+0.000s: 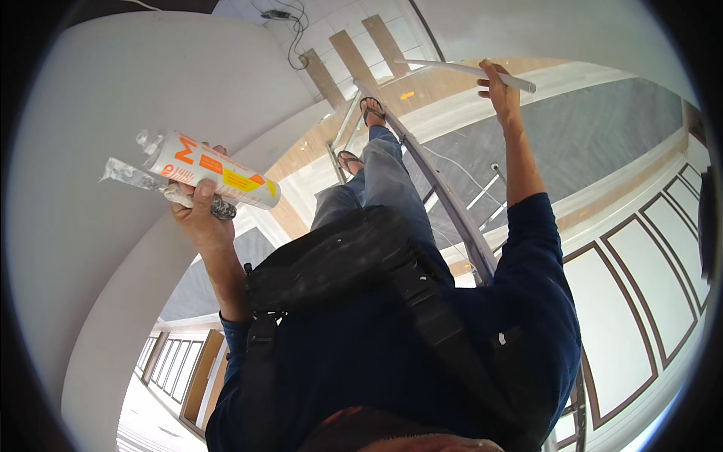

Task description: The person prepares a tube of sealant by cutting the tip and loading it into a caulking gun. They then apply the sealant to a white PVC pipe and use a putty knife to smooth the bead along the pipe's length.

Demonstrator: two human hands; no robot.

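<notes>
My left hand [200, 206] grips a white sealant cartridge [212, 169] with orange and yellow print and smeared, whitish matter at its capped end. Pinned in the same hand, below the cartridge, is a putty knife [135, 178] with a crusted blade; its dark handle end shows past my thumb. On the other side, raised and held out, my right hand [500, 90] holds a thin white plastic tube [460, 68]. One end of the tube points toward the pale wall, and the open round end shows beyond my wrist.
I stand high on a metal ladder [432, 175], with sandals on my feet. Far below are a grey floor [565, 147] with a wood-look border, several planks [353, 56] and a black cable [296, 34]. A curved white wall [152, 73] rises at left; panelled walls [610, 322] stand at right.
</notes>
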